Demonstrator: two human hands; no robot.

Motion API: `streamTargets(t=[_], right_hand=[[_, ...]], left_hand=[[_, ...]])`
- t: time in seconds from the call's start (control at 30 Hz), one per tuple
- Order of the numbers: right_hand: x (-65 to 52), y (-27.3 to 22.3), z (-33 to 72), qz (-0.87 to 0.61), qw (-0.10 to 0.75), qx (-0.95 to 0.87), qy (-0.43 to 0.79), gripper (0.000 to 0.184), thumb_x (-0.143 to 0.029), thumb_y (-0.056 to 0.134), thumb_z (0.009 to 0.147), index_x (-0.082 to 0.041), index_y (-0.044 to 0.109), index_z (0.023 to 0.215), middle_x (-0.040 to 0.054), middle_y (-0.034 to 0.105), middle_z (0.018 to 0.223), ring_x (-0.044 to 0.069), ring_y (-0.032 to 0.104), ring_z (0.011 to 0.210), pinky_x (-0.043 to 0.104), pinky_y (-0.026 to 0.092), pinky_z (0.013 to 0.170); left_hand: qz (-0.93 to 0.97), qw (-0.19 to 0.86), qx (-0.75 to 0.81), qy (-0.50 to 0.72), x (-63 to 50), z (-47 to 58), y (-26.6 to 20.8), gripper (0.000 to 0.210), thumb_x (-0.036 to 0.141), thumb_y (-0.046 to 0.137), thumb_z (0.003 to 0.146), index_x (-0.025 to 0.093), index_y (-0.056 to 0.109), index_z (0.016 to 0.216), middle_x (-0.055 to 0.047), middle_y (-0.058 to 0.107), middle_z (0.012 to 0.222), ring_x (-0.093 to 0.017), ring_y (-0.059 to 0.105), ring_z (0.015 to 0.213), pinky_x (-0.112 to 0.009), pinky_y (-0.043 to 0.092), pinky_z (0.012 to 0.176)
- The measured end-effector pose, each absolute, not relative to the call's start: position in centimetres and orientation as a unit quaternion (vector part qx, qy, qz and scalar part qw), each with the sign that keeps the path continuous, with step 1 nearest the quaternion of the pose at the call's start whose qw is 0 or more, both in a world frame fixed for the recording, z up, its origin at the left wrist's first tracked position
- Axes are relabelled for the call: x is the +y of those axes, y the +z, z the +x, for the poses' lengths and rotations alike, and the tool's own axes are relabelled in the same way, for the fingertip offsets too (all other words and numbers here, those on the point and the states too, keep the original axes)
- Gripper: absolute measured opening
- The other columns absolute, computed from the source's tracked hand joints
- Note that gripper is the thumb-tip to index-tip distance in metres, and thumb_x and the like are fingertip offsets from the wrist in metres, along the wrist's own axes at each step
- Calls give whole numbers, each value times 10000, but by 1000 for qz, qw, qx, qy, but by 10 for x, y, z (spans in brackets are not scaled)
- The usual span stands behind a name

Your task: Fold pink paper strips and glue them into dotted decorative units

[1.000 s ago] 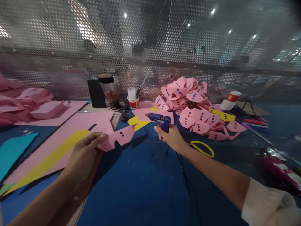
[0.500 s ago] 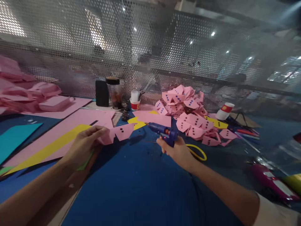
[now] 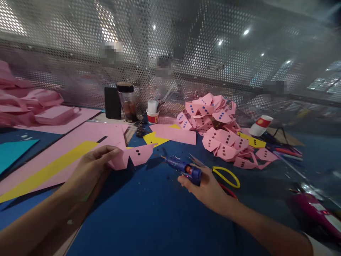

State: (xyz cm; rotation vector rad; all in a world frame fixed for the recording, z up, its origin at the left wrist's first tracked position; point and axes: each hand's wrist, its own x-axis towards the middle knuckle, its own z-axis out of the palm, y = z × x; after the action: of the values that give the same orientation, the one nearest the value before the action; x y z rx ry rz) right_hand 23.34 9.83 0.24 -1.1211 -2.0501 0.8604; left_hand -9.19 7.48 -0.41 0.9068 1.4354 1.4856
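My left hand (image 3: 99,161) pinches a folded pink paper piece (image 3: 141,155), which has small dark squares on it and a notch in its lower edge. In my right hand (image 3: 206,188) is a blue hot glue gun (image 3: 183,169), with a small red light showing. Its nozzle points left toward the paper, a short gap away from it. Just beyond my right hand lie scissors with a yellow handle loop (image 3: 231,175) and a red one, partly hidden by the hand.
A heap of folded pink papers (image 3: 213,110) lies at the back right; more pink paper (image 3: 53,115) is piled far left. A lidded jar (image 3: 129,106), a paper cup (image 3: 152,116), a tipped cup (image 3: 261,125) and a magenta tool (image 3: 317,211) also stand or lie on the blue table (image 3: 138,217).
My right hand has lowered the glue gun and drawn it away from the paper's tip. The scissors behind it show more. My left hand keeps its pinch on the paper.
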Motion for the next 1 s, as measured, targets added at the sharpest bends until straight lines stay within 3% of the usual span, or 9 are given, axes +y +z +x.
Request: streamTargets(t=[0.2,0.43,0.57,1.0], right_hand=[[92,8,216,-371,293,-808,351,281,-431,622,906,-217,527,749,-14,568,714,128,521,634,233,408,592],[92,-5,212,-332,265,-848,317,69,-253,624,876,-220,566,859,-6,609,789,138,557,694,233,403,632],[92,-4,214,-311,251,-862,313,106,-189,628,841,-222,580,930,8,649,851,151,592,734,236,409,644],[91,-2,214,-321,240,-871,283,78,-212,627,850,-215,562,893,12,657,821,154,594,697,241,391,622]], left_hand=[[421,409,580,565,73,-85,0,241,417,765,778,197,672,754,8,613,704,-137,544,658,-202,445,591],[468,401,571,542,73,-84,-7,209,408,706,837,213,683,765,1,642,723,-156,549,674,-237,421,624],[483,406,569,526,71,-82,-6,224,418,697,837,215,692,742,-9,664,706,-167,573,667,-252,428,634],[478,413,569,527,69,-82,-4,230,420,691,845,216,669,742,3,635,717,-165,550,689,-253,409,644]])
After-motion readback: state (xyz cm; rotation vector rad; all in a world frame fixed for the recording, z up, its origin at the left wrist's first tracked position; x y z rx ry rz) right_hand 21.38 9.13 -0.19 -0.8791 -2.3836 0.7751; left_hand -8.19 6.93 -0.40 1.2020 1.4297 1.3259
